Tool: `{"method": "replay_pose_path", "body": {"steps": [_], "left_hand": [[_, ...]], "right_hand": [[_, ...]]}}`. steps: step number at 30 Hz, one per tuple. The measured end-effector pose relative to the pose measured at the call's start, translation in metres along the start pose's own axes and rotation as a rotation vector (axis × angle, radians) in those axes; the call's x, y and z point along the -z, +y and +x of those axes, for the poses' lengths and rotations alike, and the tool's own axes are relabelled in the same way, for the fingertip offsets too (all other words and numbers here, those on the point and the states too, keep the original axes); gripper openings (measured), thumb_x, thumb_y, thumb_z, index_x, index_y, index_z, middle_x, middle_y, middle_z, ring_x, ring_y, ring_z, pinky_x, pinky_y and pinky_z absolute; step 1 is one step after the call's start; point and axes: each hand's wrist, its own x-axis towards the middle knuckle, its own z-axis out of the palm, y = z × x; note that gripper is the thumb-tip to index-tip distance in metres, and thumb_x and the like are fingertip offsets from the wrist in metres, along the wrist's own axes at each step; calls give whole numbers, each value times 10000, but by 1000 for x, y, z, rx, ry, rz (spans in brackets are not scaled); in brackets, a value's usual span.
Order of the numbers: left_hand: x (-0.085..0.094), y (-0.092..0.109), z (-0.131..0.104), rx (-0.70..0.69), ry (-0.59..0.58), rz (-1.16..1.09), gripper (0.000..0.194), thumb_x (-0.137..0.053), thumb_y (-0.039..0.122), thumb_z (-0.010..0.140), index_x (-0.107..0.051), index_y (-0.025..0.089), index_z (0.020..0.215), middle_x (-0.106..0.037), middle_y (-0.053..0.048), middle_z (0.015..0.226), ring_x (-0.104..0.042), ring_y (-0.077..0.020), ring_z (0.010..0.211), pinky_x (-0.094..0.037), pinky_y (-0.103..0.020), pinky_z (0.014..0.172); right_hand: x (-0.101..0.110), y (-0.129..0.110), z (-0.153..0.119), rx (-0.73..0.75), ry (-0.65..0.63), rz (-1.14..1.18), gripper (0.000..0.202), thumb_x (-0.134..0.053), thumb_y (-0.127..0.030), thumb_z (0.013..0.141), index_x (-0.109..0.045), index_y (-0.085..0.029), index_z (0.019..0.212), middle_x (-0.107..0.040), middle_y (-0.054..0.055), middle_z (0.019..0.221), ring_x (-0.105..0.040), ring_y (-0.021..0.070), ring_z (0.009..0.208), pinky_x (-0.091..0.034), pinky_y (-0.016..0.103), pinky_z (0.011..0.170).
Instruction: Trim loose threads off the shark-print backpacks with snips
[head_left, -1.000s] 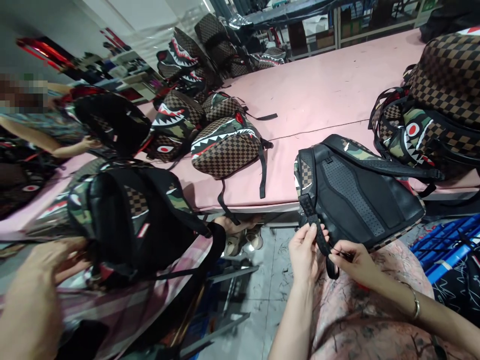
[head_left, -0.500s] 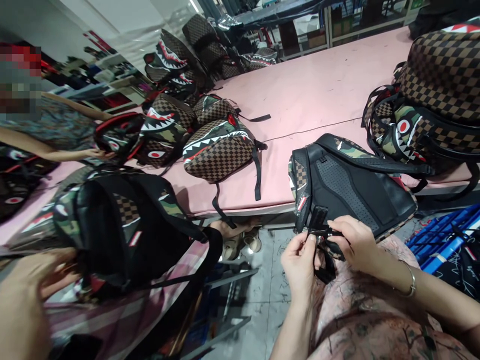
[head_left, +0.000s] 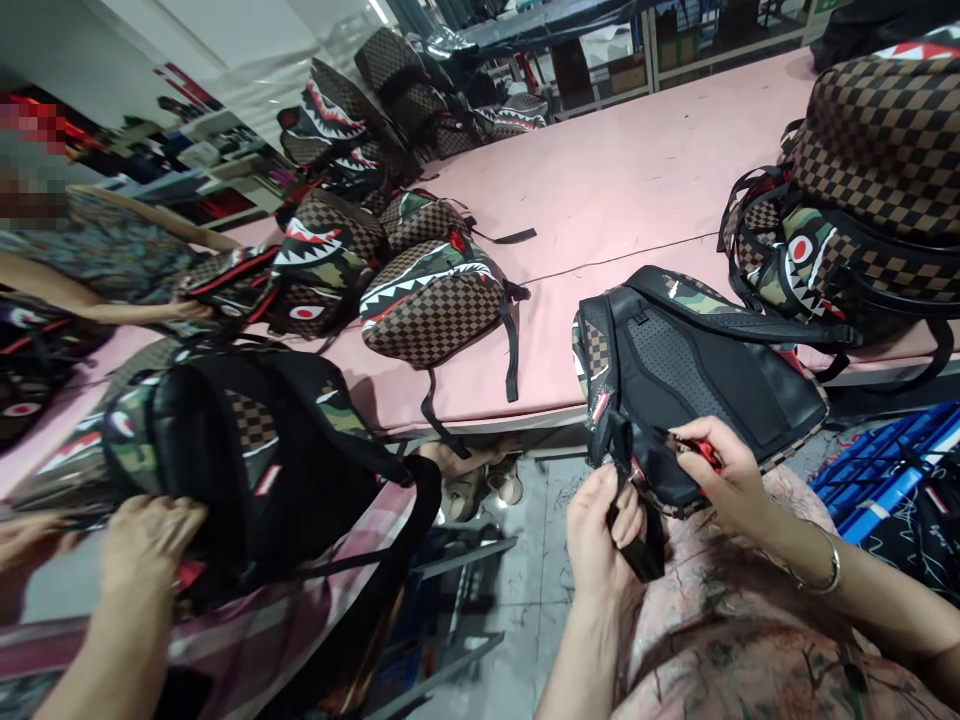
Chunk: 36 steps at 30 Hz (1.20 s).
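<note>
A backpack with a black padded back panel and checkered and camouflage sides leans across the table edge and my lap. Its straps face up. My left hand is closed on a black strap at the backpack's near lower corner, the strap's end hanging below the fingers. My right hand is closed just to the right, over the backpack's near edge. Something small with a red part shows between its fingers, too covered to name.
Along the pink table lie a checkered shark-mouth backpack and, at right, stacked backpacks. At left, a co-worker's hands handle a black backpack. Another person stands farther back. A blue crate is at right.
My hands have moved apart a little. The strap in my left hand now hangs lower, and red shows in my right hand. The co-worker's hand has shifted right onto the black backpack.
</note>
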Motion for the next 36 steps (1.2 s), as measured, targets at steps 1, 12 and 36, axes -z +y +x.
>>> {"method": "replay_pose_path", "body": {"steps": [1, 12, 36], "left_hand": [[1, 2, 1, 113, -91, -93, 182, -660, 276, 693, -571, 122, 654, -331, 84, 467, -180, 30, 303, -180, -89, 286], [0, -19, -4, -179, 156, 314, 267, -719, 289, 631, -666, 138, 845, -690, -60, 787, -637, -140, 709, -516, -238, 693], [18, -8, -6, -222, 104, 428, 317, -696, 362, 648, -689, 158, 890, -683, -32, 649, -600, -133, 521, -501, -253, 547]], "right_hand": [[0, 0, 3, -78, -9, 113, 197, -503, -338, 808, -543, -190, 932, -575, 21, 762, -534, 128, 658, -442, 241, 604], [-19, 3, 24, -509, -192, 461, 391, -666, -470, 624, -395, -188, 611, -352, -89, 494, -326, 48, 411, -285, 183, 403], [-4, -2, 3, -6, -235, -289, 47, -558, -188, 739, -600, -209, 741, -627, -2, 746, -558, 148, 724, -409, 250, 665]]}}
